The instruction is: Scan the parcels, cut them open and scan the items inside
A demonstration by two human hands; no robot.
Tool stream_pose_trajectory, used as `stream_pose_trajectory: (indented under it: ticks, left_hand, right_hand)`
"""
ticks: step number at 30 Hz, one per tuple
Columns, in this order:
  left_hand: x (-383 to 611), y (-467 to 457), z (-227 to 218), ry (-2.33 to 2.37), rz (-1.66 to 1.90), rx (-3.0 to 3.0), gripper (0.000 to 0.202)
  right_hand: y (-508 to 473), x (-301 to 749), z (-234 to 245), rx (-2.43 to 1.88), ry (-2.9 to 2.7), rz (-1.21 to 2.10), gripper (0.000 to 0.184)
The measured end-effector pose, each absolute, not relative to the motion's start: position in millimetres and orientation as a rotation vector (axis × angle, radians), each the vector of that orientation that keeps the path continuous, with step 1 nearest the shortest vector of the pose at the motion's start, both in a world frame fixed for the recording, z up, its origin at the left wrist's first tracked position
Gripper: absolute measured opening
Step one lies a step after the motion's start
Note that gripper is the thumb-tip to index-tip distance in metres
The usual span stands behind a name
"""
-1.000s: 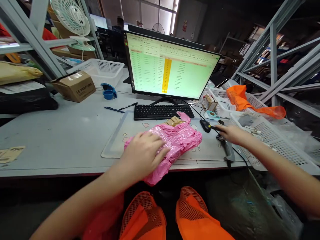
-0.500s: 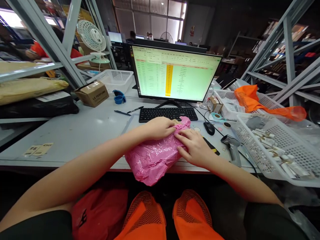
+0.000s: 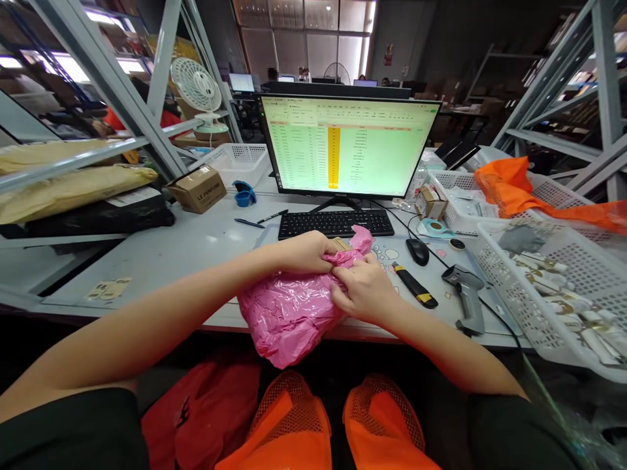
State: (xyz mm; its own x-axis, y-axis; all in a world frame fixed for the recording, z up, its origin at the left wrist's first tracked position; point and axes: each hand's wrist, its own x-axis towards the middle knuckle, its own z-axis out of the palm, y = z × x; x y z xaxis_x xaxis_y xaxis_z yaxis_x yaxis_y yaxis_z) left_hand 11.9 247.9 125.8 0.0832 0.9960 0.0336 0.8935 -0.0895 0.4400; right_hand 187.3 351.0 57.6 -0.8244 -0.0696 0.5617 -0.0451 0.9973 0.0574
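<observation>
A crinkled pink plastic mailing bag [image 3: 289, 320] lies across the front edge of the desk, its near corner hanging over. My left hand [image 3: 308, 252] grips the far end of the bag with fingers curled into the plastic. My right hand [image 3: 360, 284] pinches the same end from the right side, close against the left. Past the hands, a twisted pink flap stands up beside a bit of brown cardboard [image 3: 341, 244]. What fills the bag is hidden. Right of my right hand lies a black and yellow box cutter [image 3: 414, 285].
A keyboard [image 3: 313, 224] and monitor [image 3: 343, 143] stand behind the bag. To the right are a mouse [image 3: 417, 251], a barcode scanner [image 3: 465, 294] and white baskets [image 3: 543, 339] with small goods. A cardboard box [image 3: 198, 189] and blue cup [image 3: 243, 194] stand left. Metal shelf posts flank the desk.
My fingers have closed tighter on the bag's far end, and both hands have drawn closer together. The bag has shifted slightly left, leaving the box cutter more in view.
</observation>
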Motion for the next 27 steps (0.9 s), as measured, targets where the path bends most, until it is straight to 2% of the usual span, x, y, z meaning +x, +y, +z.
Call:
stream_pose_trajectory:
  ticks: [6, 12, 16, 21, 27]
  left_hand:
    - [7.7, 250.3, 116.1, 2.298, 0.199, 2.572, 0.027]
    - [-6.2, 250.3, 120.0, 2.783, 0.025, 2.192, 0.034]
    - [-20.9, 247.0, 123.2, 2.818, -0.026, 2.120, 0.034]
    - [-45.1, 246.0, 127.2, 2.967, 0.077, 1.966, 0.017]
    - [-49.4, 248.2, 135.1, 2.759, 0.483, 1.519, 0.026]
  right_hand:
    - [358.7, 195.3, 54.7, 0.326, -2.416, -0.109, 0.038]
    - [354.2, 213.3, 52.0, 0.336, -2.309, -0.221, 0.039]
    - [346.3, 217.2, 45.4, 0.367, -2.315, -0.188, 0.038]
    - [326.7, 222.9, 29.5, 0.391, -2.265, 0.001, 0.037]
    - [335.6, 227.9, 42.9, 0.380, -2.332, 0.274, 0.044]
